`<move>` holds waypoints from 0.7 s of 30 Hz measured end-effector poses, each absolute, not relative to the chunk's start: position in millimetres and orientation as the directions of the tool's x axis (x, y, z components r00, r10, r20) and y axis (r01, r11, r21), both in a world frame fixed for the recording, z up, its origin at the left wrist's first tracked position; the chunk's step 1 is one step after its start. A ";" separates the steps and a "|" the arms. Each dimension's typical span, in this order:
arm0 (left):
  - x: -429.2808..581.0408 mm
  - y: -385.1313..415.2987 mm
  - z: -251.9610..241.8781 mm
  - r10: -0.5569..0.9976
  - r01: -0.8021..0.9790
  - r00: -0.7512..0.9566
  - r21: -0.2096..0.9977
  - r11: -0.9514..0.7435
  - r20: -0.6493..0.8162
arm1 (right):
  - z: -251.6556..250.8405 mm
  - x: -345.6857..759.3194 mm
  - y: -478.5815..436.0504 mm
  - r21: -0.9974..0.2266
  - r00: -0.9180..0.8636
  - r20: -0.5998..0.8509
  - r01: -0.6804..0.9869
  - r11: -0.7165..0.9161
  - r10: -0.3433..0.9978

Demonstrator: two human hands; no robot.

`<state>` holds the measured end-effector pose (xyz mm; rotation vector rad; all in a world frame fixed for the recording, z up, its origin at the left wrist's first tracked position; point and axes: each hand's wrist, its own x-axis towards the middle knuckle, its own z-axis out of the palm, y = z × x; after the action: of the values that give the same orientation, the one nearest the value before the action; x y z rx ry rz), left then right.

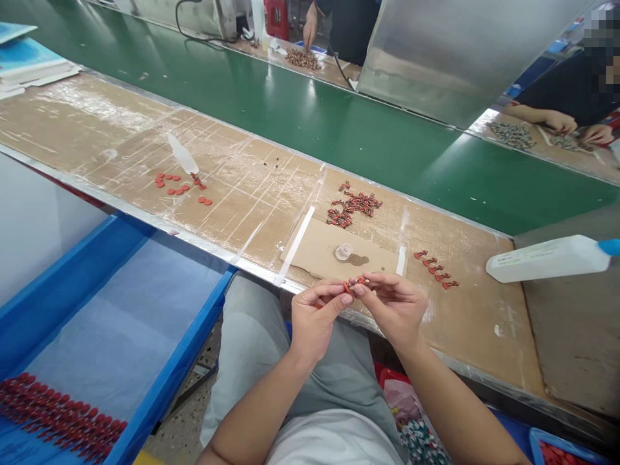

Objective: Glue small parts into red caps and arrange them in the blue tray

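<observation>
My left hand [317, 316] and my right hand [398, 311] meet at the table's front edge, fingertips pinched together. Between them is a small red-and-dark piece [357, 284] with a round red base, gripped from both sides; fingers cover part of it. Just beyond, a small clear cup [343, 252] stands on a cardboard sheet [310, 252], beside a wet dark stain. A pile of small dark-and-red pieces [356, 208] lies behind the sheet. To the right, several pieces on red bases [436, 269] lie in a slanting row.
Loose red discs [171, 191] and a white pointed bottle [182, 154] lie left. A white bottle with a blue cap [547, 258] lies right. A blue tray [188, 349] holds rows of red pieces [62, 413]. Co-workers' hands [310, 29] are across the green conveyor [290, 110].
</observation>
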<state>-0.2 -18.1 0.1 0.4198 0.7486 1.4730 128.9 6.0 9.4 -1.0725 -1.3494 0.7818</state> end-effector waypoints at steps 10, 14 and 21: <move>1.2 -17.6 -3.2 0.981 -0.734 -0.068 0.676 0.073 -0.181 | 8.1 128.2 2.2 -0.908 0.122 0.406 0.165 0.385 0.906; 1.3 -17.3 -2.8 0.978 -0.731 -0.074 0.678 0.079 -0.193 | 7.5 125.6 0.5 -0.918 0.141 0.384 0.159 0.363 0.912; 2.1 -19.0 -6.9 0.985 -0.717 -0.069 0.694 0.063 -0.161 | 8.8 124.5 -0.7 -0.928 0.176 0.361 0.168 0.334 0.916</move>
<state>2.1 -19.0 -6.9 0.4626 0.7450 1.4837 124.5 -0.7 8.8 -1.1247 -1.2999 0.7299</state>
